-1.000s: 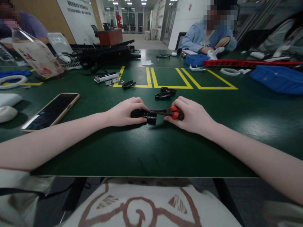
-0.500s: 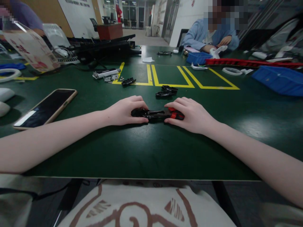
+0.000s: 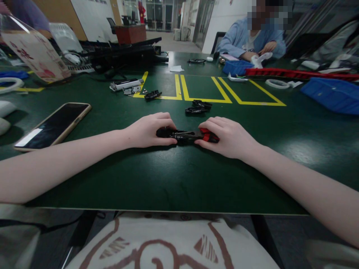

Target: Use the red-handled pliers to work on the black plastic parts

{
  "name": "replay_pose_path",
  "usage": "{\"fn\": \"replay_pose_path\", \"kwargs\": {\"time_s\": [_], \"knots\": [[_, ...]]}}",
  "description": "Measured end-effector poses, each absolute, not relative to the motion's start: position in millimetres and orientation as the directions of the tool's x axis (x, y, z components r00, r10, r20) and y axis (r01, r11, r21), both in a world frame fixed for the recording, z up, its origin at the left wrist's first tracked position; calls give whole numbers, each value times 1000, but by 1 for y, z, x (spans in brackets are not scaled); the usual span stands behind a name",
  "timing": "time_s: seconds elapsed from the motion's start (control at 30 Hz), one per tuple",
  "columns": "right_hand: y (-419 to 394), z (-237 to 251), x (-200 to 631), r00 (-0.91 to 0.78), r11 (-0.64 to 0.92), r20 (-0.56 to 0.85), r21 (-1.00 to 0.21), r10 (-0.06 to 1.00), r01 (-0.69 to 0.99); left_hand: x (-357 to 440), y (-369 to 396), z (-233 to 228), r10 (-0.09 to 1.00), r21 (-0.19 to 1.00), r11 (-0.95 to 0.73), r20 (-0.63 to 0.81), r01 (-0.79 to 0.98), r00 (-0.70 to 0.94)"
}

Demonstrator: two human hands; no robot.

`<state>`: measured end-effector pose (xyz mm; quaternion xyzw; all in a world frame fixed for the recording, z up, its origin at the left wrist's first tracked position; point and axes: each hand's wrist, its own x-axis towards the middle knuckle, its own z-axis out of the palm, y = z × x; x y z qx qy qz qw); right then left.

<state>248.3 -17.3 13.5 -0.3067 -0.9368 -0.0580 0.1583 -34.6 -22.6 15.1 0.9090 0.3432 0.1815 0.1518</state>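
On the green table [image 3: 179, 175], just in front of me, I see both hands resting low on the surface. The left hand [image 3: 148, 130] curls closed around a small black part [image 3: 165, 132], fingers wrapped over its top. The right hand [image 3: 228, 136] grips the red-and-black handles of a pair of pliers [image 3: 196, 135], whose dark nose reaches across to touch the black part between the two hands. Just beyond, more black parts [image 3: 198, 107] lie near the yellow tape lines [image 3: 207, 98]. A phone [image 3: 53, 126] lies screen up, well off to the left. Across the table, a person in a blue sleeve [image 3: 234, 43] sits by a blue bin [image 3: 237, 68].
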Motion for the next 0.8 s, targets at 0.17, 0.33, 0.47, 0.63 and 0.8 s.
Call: {"fn": "replay_pose_path", "kwargs": {"time_s": [0.17, 0.33, 0.47, 0.63, 0.8], "knots": [[-17, 15, 248, -753, 803, 329, -28, 570, 596, -34, -23, 13, 630, 348, -765, 233, 542, 741], [-17, 15, 247, -763, 811, 321, -26, 561, 585, -32, -22, 13, 621, 358, -768, 214, 531, 754], [-17, 14, 250, -735, 792, 349, -41, 582, 609, -33, -23, 14, 638, 383, -749, 198, 540, 745], [-17, 13, 250, -767, 817, 343, -2, 542, 576, -32, -24, 14, 653, 388, -733, 172, 559, 737], [-16, 14, 248, -778, 827, 357, 28, 517, 562, -32, -22, 13, 659, 353, -733, 154, 582, 737]]}}
